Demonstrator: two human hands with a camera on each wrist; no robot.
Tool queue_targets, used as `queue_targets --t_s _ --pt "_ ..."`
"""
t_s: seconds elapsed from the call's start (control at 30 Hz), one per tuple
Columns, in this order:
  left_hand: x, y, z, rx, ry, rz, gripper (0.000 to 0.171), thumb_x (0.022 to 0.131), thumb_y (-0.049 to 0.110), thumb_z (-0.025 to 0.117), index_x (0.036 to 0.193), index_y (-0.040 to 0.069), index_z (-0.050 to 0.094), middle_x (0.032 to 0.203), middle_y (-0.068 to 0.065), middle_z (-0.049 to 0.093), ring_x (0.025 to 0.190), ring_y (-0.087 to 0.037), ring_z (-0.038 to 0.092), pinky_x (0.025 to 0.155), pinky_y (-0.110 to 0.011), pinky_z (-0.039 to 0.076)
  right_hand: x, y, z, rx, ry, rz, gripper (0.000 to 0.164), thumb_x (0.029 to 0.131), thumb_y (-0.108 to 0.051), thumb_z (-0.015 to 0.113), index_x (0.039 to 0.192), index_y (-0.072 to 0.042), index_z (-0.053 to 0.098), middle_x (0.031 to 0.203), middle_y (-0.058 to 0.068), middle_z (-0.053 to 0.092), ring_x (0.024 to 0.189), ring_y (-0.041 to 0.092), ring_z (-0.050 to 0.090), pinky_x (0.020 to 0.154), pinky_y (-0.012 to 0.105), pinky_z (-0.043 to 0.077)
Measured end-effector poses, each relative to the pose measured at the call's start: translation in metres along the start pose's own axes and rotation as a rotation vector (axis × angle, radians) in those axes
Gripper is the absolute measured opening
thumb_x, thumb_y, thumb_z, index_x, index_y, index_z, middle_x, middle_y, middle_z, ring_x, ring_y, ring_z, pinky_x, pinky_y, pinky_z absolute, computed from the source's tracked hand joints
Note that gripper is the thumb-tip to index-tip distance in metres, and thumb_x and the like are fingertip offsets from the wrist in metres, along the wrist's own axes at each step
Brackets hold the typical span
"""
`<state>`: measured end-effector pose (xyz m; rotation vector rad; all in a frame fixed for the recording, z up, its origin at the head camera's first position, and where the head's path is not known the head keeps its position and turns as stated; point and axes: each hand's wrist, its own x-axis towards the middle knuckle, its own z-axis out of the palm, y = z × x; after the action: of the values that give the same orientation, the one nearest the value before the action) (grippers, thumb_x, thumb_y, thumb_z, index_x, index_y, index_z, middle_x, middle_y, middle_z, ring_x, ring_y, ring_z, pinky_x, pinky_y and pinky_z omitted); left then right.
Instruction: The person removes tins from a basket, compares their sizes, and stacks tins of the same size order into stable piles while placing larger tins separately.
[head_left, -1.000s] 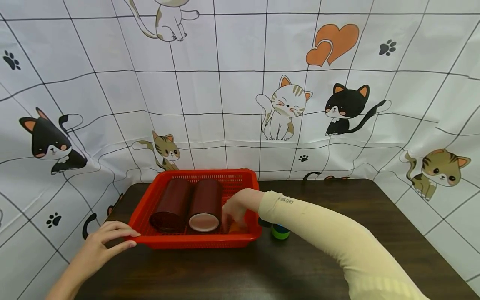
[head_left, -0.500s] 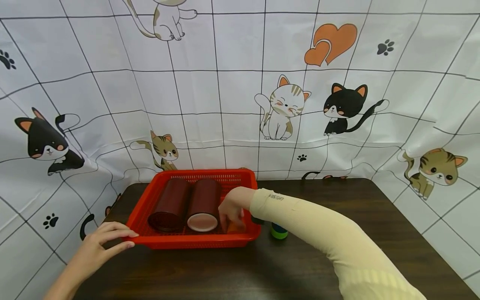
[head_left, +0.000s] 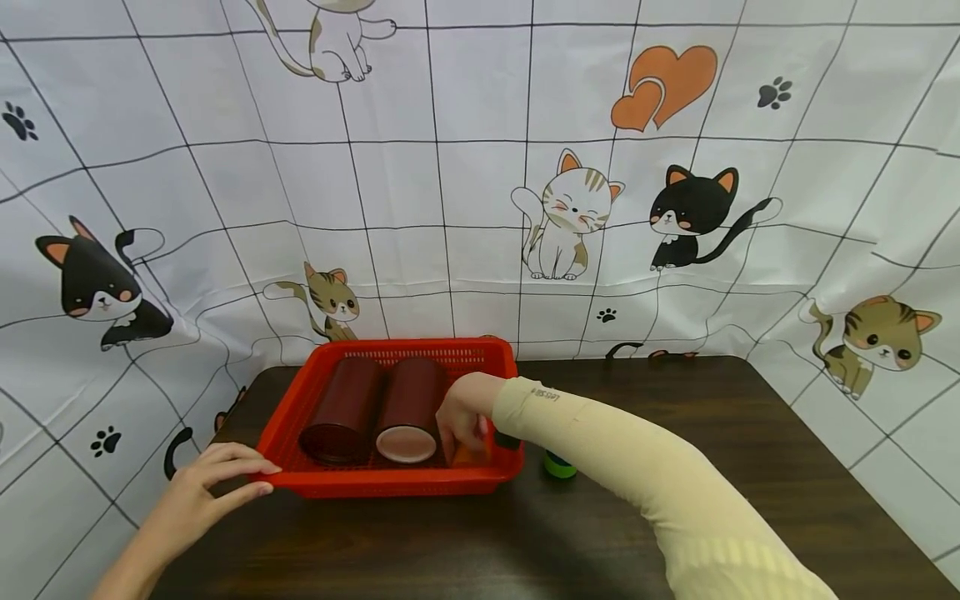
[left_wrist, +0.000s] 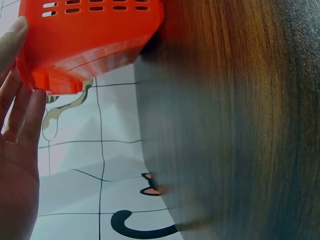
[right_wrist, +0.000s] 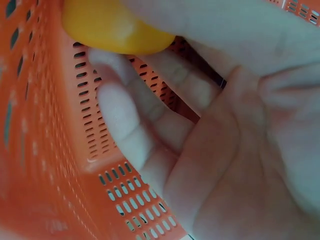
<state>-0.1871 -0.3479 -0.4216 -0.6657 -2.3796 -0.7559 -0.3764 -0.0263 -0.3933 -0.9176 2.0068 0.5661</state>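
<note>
A red plastic basket [head_left: 375,483] with slotted walls stands on the dark table. My left hand [head_left: 206,487] holds its near left corner, the thumb and fingers on either side of the corner in the left wrist view. Down inside the basket's right end is my right hand [head_left: 467,417]. It holds a rounded yellow-orange object [right_wrist: 112,27] between thumb and fingers; its kind cannot be told because the hand hides much of it. Left of that hand, two dark red cylinders [head_left: 347,408] lie side by side in the basket, the right cylinder [head_left: 411,396] showing a pale round end.
A small round item with a green edge [head_left: 560,467] stands on the table just right of the basket, partly covered by the sleeve [head_left: 600,433]. The dark wooden table [head_left: 712,417] extends to the right. A white sheet with cat drawings [head_left: 480,208] hangs behind and at both sides.
My right hand and forearm have shifted slightly left within the basket's right end. The left hand stays at the corner, and the basket and cylinders have not moved.
</note>
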Motion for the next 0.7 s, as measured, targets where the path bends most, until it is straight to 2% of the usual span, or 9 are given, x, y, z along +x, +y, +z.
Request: queue_targets --t_s 0.1,0.17,0.33,0.53,0.7 --pt "0.001 0.001 0.000 0.007 0.010 0.009 0.045 0.061 -0.002 0.088 0.096 0.026 0.077 0.098 0.014 0.065 0.100 0.010 0.049 0.085 -0.002 0.034 -0.016 -0.004 0.000 0.040 0.008 -0.010 0.048 0.076 -0.019 0.083 0.112 -0.048 0.070 0.103 -0.008 0.061 0.074 0.014 0.059 0.071 0.028 0.056" --pt "0.001 0.001 0.000 0.010 0.013 0.013 0.046 0.061 -0.003 0.088 0.096 0.026 0.077 0.098 0.014 0.065 0.100 0.010 0.049 0.086 -0.002 0.034 -0.034 -0.009 -0.001 0.070 -0.007 -0.023 0.044 0.078 -0.019 0.082 0.114 -0.042 0.069 0.110 -0.008 0.060 0.083 0.012 0.058 0.077 0.027 0.056" --pt "0.001 0.002 0.000 0.006 0.012 0.013 0.045 0.061 -0.002 0.087 0.095 0.026 0.077 0.099 0.014 0.065 0.100 0.011 0.048 0.086 -0.002 0.034 -0.059 -0.013 -0.002 0.136 -0.041 -0.058 0.053 0.079 -0.016 0.081 0.126 -0.029 0.062 0.125 -0.011 0.056 0.102 0.007 0.053 0.083 0.024 0.055" --pt "0.002 0.002 -0.001 0.005 0.008 0.019 0.047 0.061 -0.003 0.087 0.096 0.026 0.077 0.099 0.014 0.065 0.099 0.009 0.050 0.085 -0.002 0.036 -0.068 -0.008 -0.001 0.210 -0.064 -0.104 0.057 0.081 -0.017 0.079 0.133 -0.030 0.059 0.140 -0.013 0.052 0.113 0.002 0.049 0.085 0.024 0.055" --pt "0.002 0.003 -0.001 -0.009 0.005 0.014 0.045 0.062 -0.003 0.087 0.096 0.024 0.077 0.099 0.014 0.065 0.099 0.010 0.049 0.085 -0.002 0.036 -0.071 0.000 0.000 0.253 -0.018 -0.142 0.053 0.082 -0.016 0.079 0.131 -0.029 0.063 0.145 -0.010 0.050 0.123 0.004 0.048 0.090 0.026 0.055"
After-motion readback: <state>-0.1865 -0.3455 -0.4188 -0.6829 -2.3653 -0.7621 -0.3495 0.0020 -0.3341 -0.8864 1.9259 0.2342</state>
